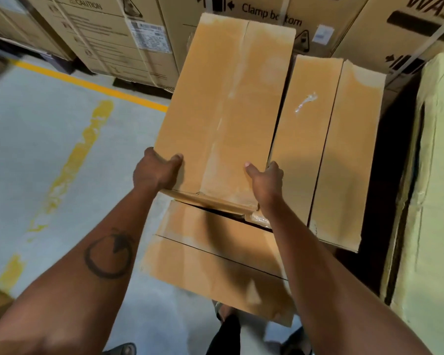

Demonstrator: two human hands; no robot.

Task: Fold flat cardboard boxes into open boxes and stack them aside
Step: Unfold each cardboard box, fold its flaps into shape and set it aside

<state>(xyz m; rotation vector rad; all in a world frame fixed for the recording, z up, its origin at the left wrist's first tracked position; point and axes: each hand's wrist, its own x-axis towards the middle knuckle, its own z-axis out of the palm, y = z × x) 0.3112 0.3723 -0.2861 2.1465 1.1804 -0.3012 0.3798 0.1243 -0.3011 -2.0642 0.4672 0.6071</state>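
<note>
Left hand [155, 170] and right hand [265, 179] grip the near end of a folded box [223, 103], fingers curled round its corners (thumbs on top), above stacked boxes [326, 149]; placing it appears to remain.

Dim warm light, soft blur throughout, wide-angle bending at the edges

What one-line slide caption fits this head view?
Both hands, left and right, grip a box by its near corners beside another box.
</note>
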